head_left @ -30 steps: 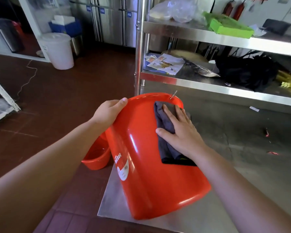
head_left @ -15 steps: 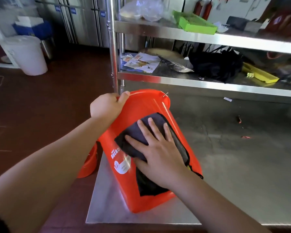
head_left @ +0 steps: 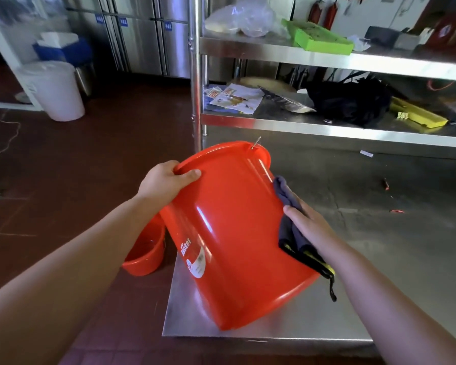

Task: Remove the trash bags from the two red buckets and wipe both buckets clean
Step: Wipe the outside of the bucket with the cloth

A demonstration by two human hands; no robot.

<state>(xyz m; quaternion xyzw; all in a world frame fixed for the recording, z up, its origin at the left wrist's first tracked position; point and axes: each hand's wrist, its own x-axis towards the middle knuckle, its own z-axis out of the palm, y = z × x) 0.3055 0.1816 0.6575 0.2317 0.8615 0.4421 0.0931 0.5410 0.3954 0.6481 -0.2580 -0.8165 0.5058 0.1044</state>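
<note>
A red bucket (head_left: 234, 233) lies tilted on its side on the steel table (head_left: 379, 259), its rim pointing away from me. My left hand (head_left: 166, 181) grips the rim at the upper left, thumb on the outer wall. My right hand (head_left: 308, 225) presses a dark grey cloth (head_left: 290, 219) flat against the bucket's right outer side. The cloth's lower end, with a yellow edge, hangs down by the bucket's base. A second red bucket (head_left: 145, 256) stands on the floor left of the table, partly hidden behind the first. Black bags (head_left: 350, 101) lie on the shelf.
A steel shelf rack (head_left: 327, 133) rises at the table's back, holding papers, a green tray (head_left: 316, 38) and yellow items. A white lidded bin (head_left: 53, 88) stands on the red tiled floor at far left. Small red scraps (head_left: 386, 184) lie on the table to the right.
My right hand has slid the cloth from the middle of the bucket's upper wall over to its right side. The bucket has turned a little; my left hand keeps its grip on the rim.
</note>
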